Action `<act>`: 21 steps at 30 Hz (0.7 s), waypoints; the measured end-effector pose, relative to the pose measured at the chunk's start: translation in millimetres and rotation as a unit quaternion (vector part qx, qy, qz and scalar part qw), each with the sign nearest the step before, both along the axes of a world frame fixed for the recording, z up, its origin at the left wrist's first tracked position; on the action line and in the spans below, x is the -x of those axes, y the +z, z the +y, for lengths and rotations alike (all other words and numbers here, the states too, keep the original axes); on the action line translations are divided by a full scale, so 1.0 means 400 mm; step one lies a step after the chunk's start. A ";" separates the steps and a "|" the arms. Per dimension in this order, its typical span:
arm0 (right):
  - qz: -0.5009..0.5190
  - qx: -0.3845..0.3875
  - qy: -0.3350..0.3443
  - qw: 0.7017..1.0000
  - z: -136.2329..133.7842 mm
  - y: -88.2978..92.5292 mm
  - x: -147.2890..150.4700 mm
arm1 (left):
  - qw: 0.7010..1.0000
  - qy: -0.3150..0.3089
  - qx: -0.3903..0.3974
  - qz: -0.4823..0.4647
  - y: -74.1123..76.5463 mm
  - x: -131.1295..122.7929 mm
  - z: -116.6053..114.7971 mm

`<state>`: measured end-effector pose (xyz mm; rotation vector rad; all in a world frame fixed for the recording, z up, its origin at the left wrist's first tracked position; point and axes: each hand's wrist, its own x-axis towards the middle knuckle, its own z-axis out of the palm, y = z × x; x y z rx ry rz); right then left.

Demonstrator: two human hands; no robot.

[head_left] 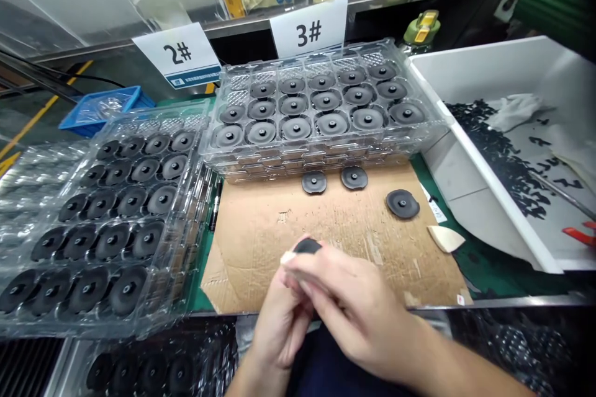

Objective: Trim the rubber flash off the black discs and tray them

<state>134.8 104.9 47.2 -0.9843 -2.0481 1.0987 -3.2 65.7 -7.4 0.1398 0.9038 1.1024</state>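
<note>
My left hand and my right hand meet low over a cardboard sheet, pinching a black rubber disc between their fingers. Most of the disc is hidden by my fingers. A small white scrap or fingertip cover shows at its left edge. Beyond my hands, several loose black discs lie on the cardboard. Many more sit in the pockets of a clear plastic tray ahead and another clear tray to the left.
A white bin on the right holds black scraps, a white cloth and red-handled tool. Signs marked 2# and 3# stand behind the trays. A blue crate sits back left; further trays lie bottom left.
</note>
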 end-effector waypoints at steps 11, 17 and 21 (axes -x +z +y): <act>0.013 0.042 0.076 0.996 -0.022 0.001 0.037 | 0.999 0.028 0.024 0.037 0.018 0.041 -0.024; 0.017 -0.043 -0.010 0.999 -0.010 0.006 0.048 | 0.999 -0.018 0.019 0.023 0.032 0.018 -0.019; -0.011 0.044 0.081 0.996 -0.030 0.023 -0.005 | 1.000 -0.015 0.013 -0.018 0.037 0.029 -0.028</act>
